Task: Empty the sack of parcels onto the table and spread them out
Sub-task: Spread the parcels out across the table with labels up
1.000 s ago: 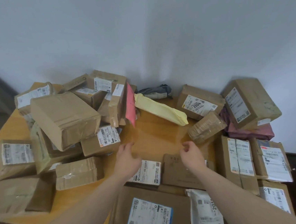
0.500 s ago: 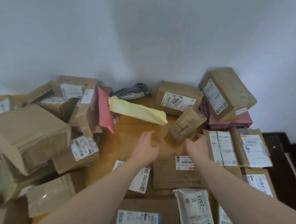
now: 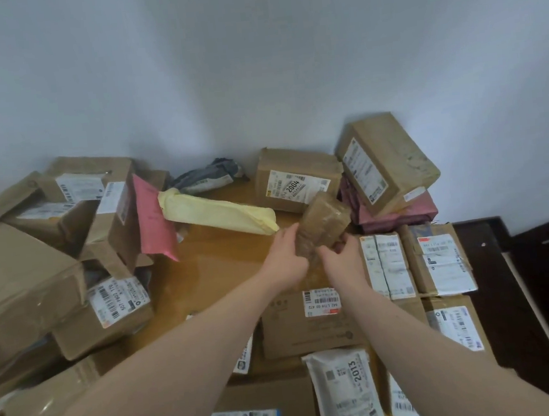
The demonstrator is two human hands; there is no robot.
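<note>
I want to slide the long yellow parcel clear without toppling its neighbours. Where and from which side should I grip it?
Probably the near, right-hand end of the yellow parcel, approached from the bare patch of table in front. It lies flat and slanted; its far end is knotted and tucked against the pink mailer and grey bag, so pulling there risks disturbing them.

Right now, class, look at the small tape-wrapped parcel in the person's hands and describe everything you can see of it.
The small tape-wrapped parcel is a brown cardboard box covered in glossy clear tape that catches the light. No label shows. It is tilted, its far end raised toward the box marked 2004. The left hand grips its near left side and the right hand its near right corner. It sits above the bare wooden table.
</note>
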